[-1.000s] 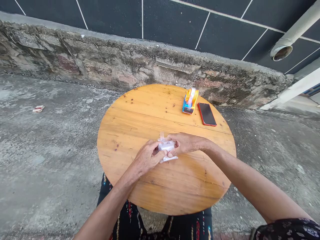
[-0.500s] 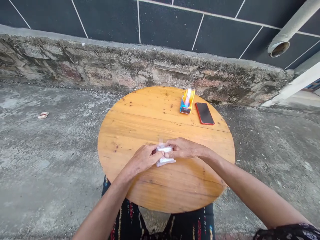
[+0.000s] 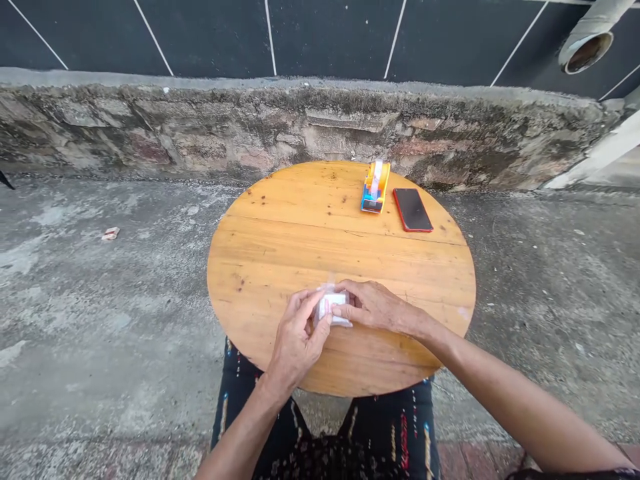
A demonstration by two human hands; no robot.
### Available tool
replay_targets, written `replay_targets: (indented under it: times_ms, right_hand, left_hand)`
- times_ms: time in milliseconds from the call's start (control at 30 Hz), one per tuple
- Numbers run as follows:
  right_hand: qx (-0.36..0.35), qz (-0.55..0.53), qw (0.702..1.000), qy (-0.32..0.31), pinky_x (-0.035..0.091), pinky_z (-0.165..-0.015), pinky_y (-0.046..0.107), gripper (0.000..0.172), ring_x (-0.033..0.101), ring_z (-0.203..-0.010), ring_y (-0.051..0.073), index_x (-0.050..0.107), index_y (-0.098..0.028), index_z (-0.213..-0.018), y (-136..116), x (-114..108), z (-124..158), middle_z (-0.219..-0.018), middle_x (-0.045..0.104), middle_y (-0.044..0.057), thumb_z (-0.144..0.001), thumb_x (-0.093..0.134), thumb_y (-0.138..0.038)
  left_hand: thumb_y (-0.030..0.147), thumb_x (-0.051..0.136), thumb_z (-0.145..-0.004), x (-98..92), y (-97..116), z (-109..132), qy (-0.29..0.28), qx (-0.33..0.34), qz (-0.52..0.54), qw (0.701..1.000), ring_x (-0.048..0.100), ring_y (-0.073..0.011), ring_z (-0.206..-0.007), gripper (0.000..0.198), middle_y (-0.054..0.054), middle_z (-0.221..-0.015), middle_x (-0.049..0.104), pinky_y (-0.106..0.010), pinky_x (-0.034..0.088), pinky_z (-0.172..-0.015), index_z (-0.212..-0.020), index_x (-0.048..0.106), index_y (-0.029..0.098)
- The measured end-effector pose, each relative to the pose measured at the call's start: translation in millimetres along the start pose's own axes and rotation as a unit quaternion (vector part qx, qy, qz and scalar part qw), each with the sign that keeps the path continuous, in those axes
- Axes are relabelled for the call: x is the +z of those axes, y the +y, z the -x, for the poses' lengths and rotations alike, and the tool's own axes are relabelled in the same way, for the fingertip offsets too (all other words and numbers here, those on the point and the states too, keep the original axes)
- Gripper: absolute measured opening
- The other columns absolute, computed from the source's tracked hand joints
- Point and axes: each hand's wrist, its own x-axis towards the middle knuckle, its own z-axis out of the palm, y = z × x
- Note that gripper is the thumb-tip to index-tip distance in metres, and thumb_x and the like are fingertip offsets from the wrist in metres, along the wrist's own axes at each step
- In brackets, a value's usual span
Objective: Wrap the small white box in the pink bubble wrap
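A small white packet in clear wrapping lies on the near part of a round wooden table. My left hand pinches its left side with curled fingers. From the right, my right hand presses and grips the packet with closed fingers. Much of the packet is hidden between the two hands.
At the table's far side stand an orange and blue tape dispenser and a red-edged phone lying flat. A rough stone ledge runs behind. Concrete floor surrounds the table, with a small scrap at the left. A pipe end shows top right.
Both hands with the packet have drawn slightly nearer to me on the table. The camera has shifted, so the table sits a bit more to the right.
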Motion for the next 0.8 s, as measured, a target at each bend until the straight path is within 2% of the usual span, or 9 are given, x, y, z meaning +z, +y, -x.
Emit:
replay_targets:
  times_ms: [133,300,400,467,567,667,800]
  right_hand:
    - [0.003,-0.062,0.998,0.019,0.040,-0.063,0.026,0.047,0.058,-0.070,0.016,0.059,-0.019,-0.124,2.2,4.7,7.5,-0.087,0.069,0.005,-0.091,0.052,-0.051]
    - [-0.019,-0.079,0.996,0.031,0.042,-0.067,0.026,0.042,0.060,-0.074,0.016,0.061,-0.023,-0.123,1.0,1.8,13.1,-0.093,0.070,0.003,-0.093,0.049,-0.050]
    - [0.018,-0.096,0.991,0.087,0.043,-0.066,0.025,0.034,0.062,-0.073,0.015,0.067,-0.019,-0.106,9.4,-5.4,6.7,-0.087,0.071,0.003,-0.092,0.049,-0.045]
    - [0.059,-0.107,0.986,0.115,0.042,-0.062,0.024,0.029,0.062,-0.064,0.014,0.068,-0.017,-0.091,17.2,-10.1,-1.8,-0.071,0.069,0.002,-0.091,0.048,-0.038]
    - [0.112,-0.127,0.980,0.108,0.043,-0.060,0.023,0.022,0.061,-0.052,0.013,0.066,-0.016,-0.085,24.9,-12.7,-15.5,-0.050,0.061,-0.003,-0.087,0.049,-0.030]
    - [0.129,-0.153,0.975,0.101,0.044,-0.060,0.023,0.020,0.060,-0.047,0.012,0.066,-0.016,-0.085,25.4,-9.1,-24.0,-0.056,0.065,-0.002,-0.084,0.048,-0.027]
    - [0.139,-0.164,0.973,0.081,0.041,-0.051,0.023,0.021,0.054,-0.042,0.009,0.066,-0.015,-0.084,23.5,-3.3,-28.5,-0.064,0.066,-0.001,-0.081,0.051,-0.031]
  left_hand:
    - [0.027,0.054,-0.090,-1.7,1.5,-4.2,-0.023,-0.037,0.026,0.999,0.057,-0.0205,-0.106,0.037,-0.009,-0.119,0.057,-0.031,0.053,-0.080,-0.126,0.057,0.022]
    - [0.028,0.056,-0.089,-4.5,-0.8,-7.7,-0.049,-0.071,0.052,0.995,0.059,-0.0196,-0.099,0.037,-0.009,-0.121,0.057,-0.028,0.053,-0.071,-0.125,0.058,0.023]
    - [0.028,0.057,-0.088,-3.0,-3.2,-7.0,-0.052,-0.076,0.069,0.993,0.059,-0.0191,-0.098,0.037,-0.009,-0.122,0.056,-0.026,0.052,-0.068,-0.125,0.058,0.023]
    - [0.027,0.057,-0.088,-1.3,-3.7,-5.7,-0.045,-0.073,0.074,0.994,0.058,-0.0180,-0.095,0.037,-0.009,-0.121,0.056,-0.025,0.050,-0.065,-0.124,0.059,0.023]
    - [0.025,0.057,-0.088,1.2,-2.8,-3.9,-0.020,-0.069,0.075,0.995,0.058,-0.0156,-0.087,0.035,-0.008,-0.117,0.057,-0.024,0.049,-0.063,-0.123,0.059,0.022]
    - [0.024,0.057,-0.088,2.2,-2.3,-2.6,-0.007,-0.066,0.077,0.995,0.057,-0.0145,-0.084,0.035,-0.008,-0.115,0.058,-0.024,0.049,-0.065,-0.122,0.059,0.022]
    - [0.024,0.057,-0.088,1.5,-4.4,-1.7,-0.020,-0.070,0.086,0.994,0.057,-0.0149,-0.085,0.036,-0.008,-0.117,0.057,-0.024,0.048,-0.063,-0.123,0.058,0.022]
